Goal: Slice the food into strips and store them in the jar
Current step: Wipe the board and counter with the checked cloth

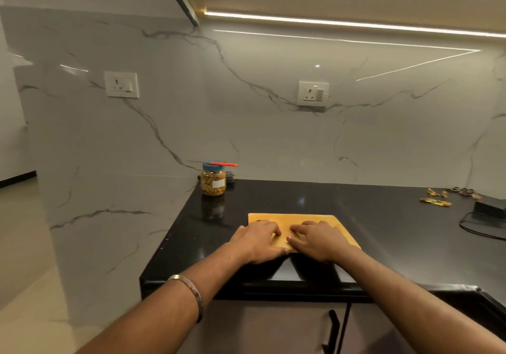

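A yellow cutting board (pixel 315 221) lies near the front edge of the black counter (pixel 356 197). My left hand (pixel 258 241) and my right hand (pixel 317 240) both rest flat on the board, fingers stretched forward, holding nothing. No food shows on the board. At the counter's back left corner stands a clear jar (pixel 213 181) filled with yellow-brown strips, its blue lid on. A red-handled knife (pixel 223 164) lies across that lid.
Yellow-brown peel scraps (pixel 435 201) lie at the far right of the counter. A dark box with a black cable (pixel 490 208) sits at the right edge. The marble wall carries two sockets. The counter ends at the left.
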